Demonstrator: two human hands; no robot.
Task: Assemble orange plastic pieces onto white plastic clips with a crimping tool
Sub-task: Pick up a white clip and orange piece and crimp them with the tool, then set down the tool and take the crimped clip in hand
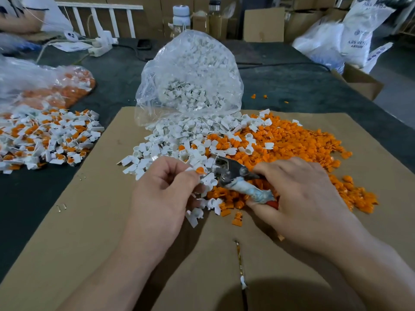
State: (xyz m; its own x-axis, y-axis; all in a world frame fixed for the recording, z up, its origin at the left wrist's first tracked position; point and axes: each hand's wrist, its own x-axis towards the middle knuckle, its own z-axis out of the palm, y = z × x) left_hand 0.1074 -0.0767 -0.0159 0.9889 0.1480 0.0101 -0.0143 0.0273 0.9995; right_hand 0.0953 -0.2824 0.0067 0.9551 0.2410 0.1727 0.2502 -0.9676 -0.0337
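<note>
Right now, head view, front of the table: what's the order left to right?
Order: pile of assembled clips → left hand, pinching a clip → crimping tool → right hand, gripping the tool's handles. Left out: the loose orange pieces, which spread behind the tool and right hand.

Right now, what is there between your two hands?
In the head view: the metal head of the crimping tool, gripped by the right hand, and a white clip with an orange piece, pinched by the left hand.
</note>
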